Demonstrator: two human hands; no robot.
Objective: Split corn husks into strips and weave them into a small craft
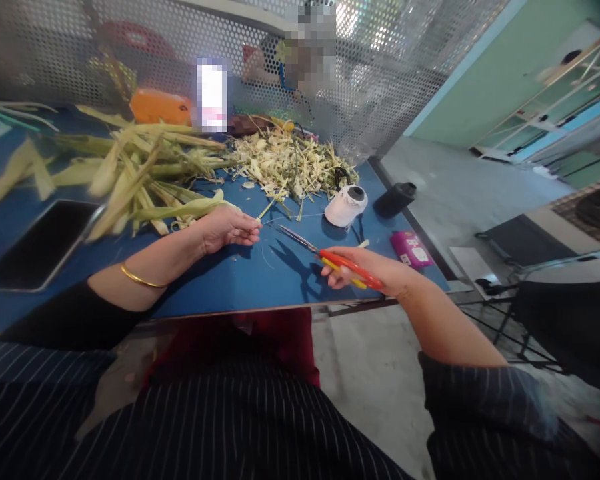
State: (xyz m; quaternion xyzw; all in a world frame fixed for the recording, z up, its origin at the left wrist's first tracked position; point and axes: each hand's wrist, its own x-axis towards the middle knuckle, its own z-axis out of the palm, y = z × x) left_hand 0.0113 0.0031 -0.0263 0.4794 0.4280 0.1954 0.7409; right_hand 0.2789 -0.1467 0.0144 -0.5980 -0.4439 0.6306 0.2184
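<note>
- Blue table [220, 288], mid-frame.
- Husks [130, 157], upper left.
- Right hand [380, 265], right of centre: grasping scissors [333, 257] by the handles.
- Left hand [229, 229], centre: pinching a green strip [267, 210].
- Purple packet [411, 249], right: contents hidden.
- White thread spool [341, 209], right of centre.

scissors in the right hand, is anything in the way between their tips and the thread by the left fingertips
Nothing visible stands between the tips of the scissors and the thread by the left hand. The white spool sits to the right, outside that gap.
</note>
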